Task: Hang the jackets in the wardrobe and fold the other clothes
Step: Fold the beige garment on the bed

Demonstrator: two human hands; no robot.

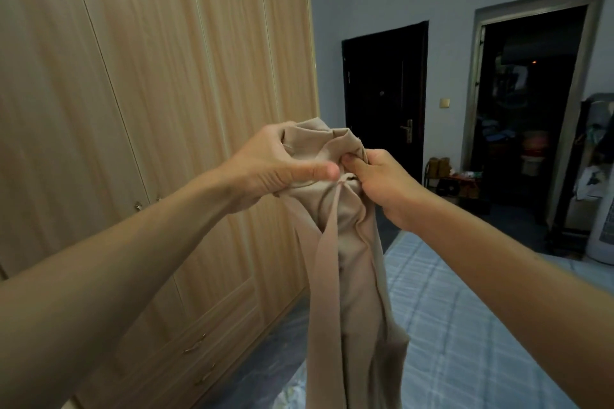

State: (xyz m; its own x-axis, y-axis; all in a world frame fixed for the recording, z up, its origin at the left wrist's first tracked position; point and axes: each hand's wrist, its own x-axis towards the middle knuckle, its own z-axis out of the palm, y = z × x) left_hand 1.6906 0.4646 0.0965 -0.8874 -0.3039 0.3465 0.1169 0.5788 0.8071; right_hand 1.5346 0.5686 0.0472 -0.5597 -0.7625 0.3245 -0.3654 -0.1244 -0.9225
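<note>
Two hands hold one beige garment (345,262) aloft beside the closed wooden wardrobe (139,109): left hand (275,166) clenched on its bunched top, right hand (385,183) pinching the adjoining fabric; the rest hangs over the blue bedspread (465,325).

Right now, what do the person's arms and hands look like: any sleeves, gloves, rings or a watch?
Both forearms are bare as far as the frame shows; no sleeve reaches into view. The left hand and right hand wear no gloves, and no ring, watch or bracelet shows on the visible fingers or wrists. Nails look short and unpainted.
</note>
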